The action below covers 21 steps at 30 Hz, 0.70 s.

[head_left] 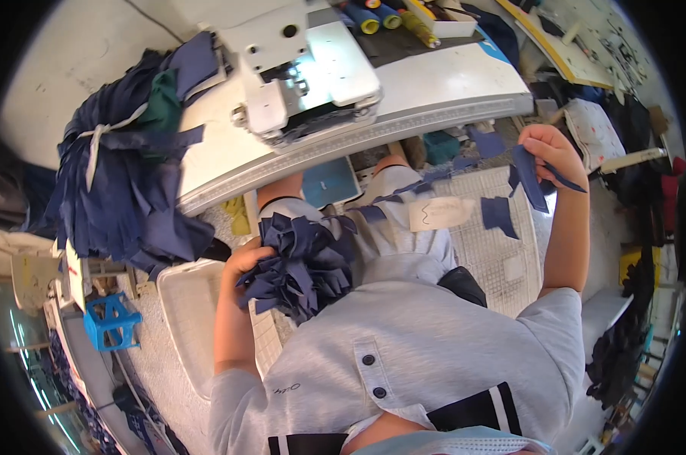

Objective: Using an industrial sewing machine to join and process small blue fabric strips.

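Left hand [246,262]: at 8 o'clock from the view's centre, fingers curled into the near side of a bunch, holding it; those buried in the cloth cannot be seen.
Navy fabric bunch [303,265]: at 7 to 8 o'clock, close to centre, many folded pieces gathered above the lap.
Right hand [553,150]: at 2 o'clock, raised, fingers closed on a cut piece of cloth.
Navy strip [531,186]: in the right hand, its longer part hanging towards 6 o'clock, another end pointing to 4 o'clock.
Navy piece chain [426,180]: running from beside the bunch towards 2 o'clock, across the legs.
Loose-hanging navy piece [498,216]: at 3 o'clock, over a pale grid mat [502,292].
Cream paper slip [441,214]: at 3 o'clock, near centre, over the lap, bearing handwriting.
Sewing machine [305,68]: towards 12 o'clock, on a white worktop [464,80] with a measuring scale along its front edge.
Thread cones [388,19]: at 12 to 1 o'clock, blue and yellow, lying beyond the machine.
Tied navy bundle [115,174]: at 10 o'clock, bound with a white band, green cloth [161,102] tucked against it.
White plastic bin [177,315]: at 8 o'clock, on the floor, with a blue stool [111,322] farther out.
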Available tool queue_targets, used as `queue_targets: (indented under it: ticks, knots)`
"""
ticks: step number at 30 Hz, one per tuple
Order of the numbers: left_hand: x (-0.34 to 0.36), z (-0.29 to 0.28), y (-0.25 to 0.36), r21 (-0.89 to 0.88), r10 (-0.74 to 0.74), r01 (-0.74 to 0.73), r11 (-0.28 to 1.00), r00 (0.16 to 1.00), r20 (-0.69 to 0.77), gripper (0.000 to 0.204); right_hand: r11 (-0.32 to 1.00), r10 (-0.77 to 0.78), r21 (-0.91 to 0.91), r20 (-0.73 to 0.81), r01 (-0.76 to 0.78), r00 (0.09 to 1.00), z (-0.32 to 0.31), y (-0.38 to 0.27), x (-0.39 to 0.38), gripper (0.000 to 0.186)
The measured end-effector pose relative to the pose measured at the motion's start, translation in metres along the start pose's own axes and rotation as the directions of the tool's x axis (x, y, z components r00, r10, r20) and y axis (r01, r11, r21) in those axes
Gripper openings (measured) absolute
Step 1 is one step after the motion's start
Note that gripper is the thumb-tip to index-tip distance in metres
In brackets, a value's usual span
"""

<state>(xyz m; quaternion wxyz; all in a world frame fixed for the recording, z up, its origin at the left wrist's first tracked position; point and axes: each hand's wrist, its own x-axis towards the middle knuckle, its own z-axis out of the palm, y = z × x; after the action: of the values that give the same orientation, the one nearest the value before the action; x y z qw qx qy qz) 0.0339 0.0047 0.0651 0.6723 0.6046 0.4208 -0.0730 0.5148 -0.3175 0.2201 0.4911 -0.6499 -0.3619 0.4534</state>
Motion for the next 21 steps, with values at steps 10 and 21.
queue_targets:
  ticks: [10,21]
  knots:
    - [0.022,0.005,0.028,0.078,0.012,-0.033,0.996,0.966,0.259,0.053,0.993,0.023,-0.109,-0.169,-0.042,0.985,-0.036,0.043,-0.051,0.024]
    - [0.012,-0.027,0.042,0.241,0.026,-0.073,0.968,0.981,0.192,0.06,0.922,-0.378,-0.32,-0.624,0.218,0.684,-0.097,0.066,-0.115,0.038]
